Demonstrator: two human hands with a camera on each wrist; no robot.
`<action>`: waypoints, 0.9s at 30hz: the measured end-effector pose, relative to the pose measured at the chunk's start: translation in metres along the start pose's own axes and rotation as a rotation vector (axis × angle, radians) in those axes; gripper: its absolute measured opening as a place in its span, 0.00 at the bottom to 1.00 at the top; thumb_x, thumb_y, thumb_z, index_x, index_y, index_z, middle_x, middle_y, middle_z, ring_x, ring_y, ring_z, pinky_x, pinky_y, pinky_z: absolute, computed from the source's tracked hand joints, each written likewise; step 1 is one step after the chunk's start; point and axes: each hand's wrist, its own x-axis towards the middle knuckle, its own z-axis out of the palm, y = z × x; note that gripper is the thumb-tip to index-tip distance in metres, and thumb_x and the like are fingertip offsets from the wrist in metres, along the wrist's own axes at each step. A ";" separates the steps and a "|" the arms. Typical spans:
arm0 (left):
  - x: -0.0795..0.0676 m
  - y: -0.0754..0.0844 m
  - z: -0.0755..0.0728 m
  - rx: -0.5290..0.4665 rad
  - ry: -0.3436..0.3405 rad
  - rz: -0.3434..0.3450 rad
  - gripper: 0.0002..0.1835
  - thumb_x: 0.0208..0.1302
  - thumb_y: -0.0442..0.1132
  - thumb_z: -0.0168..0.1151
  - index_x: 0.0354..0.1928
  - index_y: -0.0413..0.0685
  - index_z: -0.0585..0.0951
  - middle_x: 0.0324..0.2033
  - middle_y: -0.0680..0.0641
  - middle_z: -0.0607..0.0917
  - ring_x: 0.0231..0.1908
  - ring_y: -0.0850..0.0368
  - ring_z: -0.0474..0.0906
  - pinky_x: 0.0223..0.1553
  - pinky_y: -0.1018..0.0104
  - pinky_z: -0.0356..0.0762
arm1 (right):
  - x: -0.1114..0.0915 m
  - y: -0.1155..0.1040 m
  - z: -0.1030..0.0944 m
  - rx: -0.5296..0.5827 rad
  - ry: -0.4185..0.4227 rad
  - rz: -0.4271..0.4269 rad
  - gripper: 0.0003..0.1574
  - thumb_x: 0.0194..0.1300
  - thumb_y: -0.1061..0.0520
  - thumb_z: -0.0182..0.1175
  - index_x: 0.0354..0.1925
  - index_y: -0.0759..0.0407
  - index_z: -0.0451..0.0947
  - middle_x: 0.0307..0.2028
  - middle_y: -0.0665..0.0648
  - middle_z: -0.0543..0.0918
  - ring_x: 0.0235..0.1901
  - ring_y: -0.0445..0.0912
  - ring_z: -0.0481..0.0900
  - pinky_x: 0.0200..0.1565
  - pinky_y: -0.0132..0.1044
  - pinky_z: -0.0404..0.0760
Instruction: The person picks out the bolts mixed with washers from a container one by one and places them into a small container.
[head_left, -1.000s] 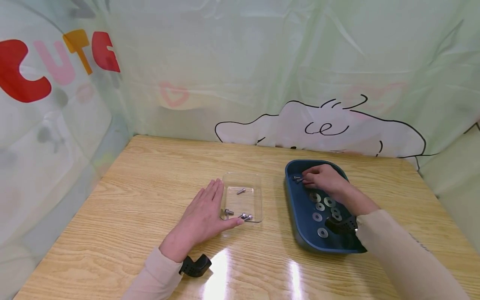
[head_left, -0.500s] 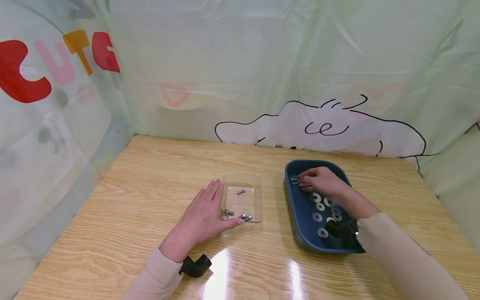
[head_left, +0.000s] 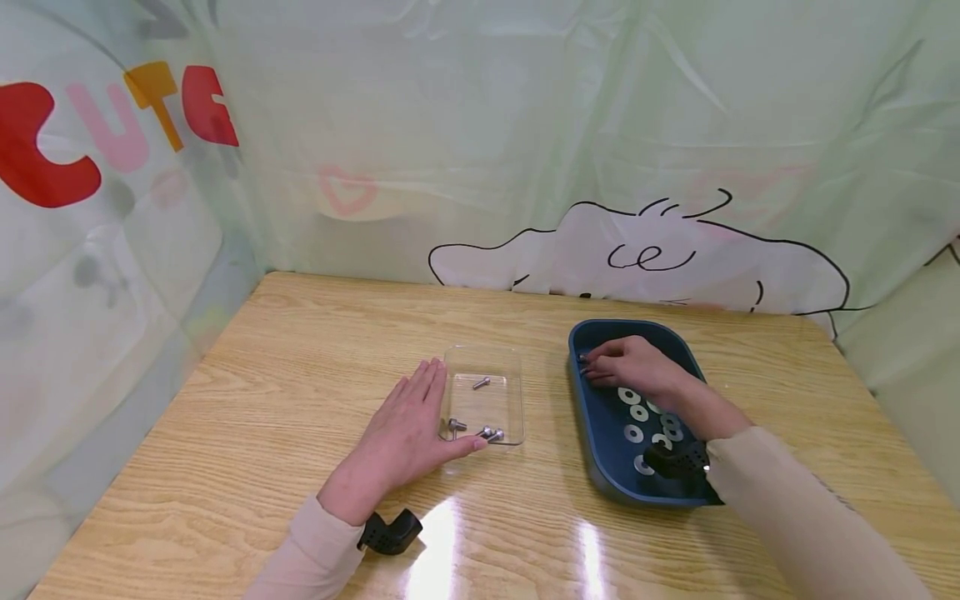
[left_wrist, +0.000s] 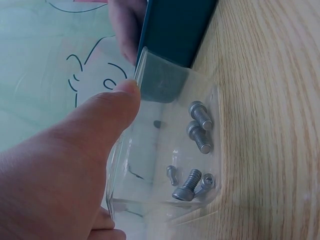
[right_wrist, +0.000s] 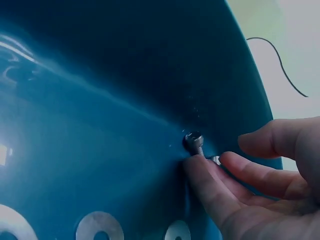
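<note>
In the head view my left hand [head_left: 401,433] lies against the left side of a small clear plastic box [head_left: 522,396], fingers straight, thumb along its near rim. Several silver socket-head screws [left_wrist: 201,116] lie in the box in the left wrist view, one clearly smaller than the rest. My right hand [head_left: 637,367] reaches into a blue bin [head_left: 592,454], fingers bent down at its far left. The right wrist view has those fingertips touching a socket-head screw [right_wrist: 194,142] by the bin wall, thumb held apart. A second metal piece [right_wrist: 216,160] shows partly behind the fingers.
Several flat washers [head_left: 633,433] lie on the bin floor below my right hand. Box and bin stand apart on a wood-grain table [head_left: 330,333]. A printed plastic sheet [head_left: 487,142] hangs behind it. Each wrist carries a black camera [head_left: 392,532].
My right hand has shifted left inside the bin, toward the wall, and the screws there have moved left with its fingertips. My left hand and the clear box stay put.
</note>
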 end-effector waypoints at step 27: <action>0.001 -0.001 0.001 0.001 0.009 0.002 0.63 0.57 0.79 0.51 0.78 0.40 0.45 0.78 0.40 0.48 0.79 0.47 0.43 0.78 0.49 0.46 | 0.002 0.012 0.005 0.255 -0.118 0.045 0.29 0.73 0.62 0.44 0.66 0.79 0.62 0.60 0.69 0.74 0.49 0.42 0.80 0.59 0.39 0.82</action>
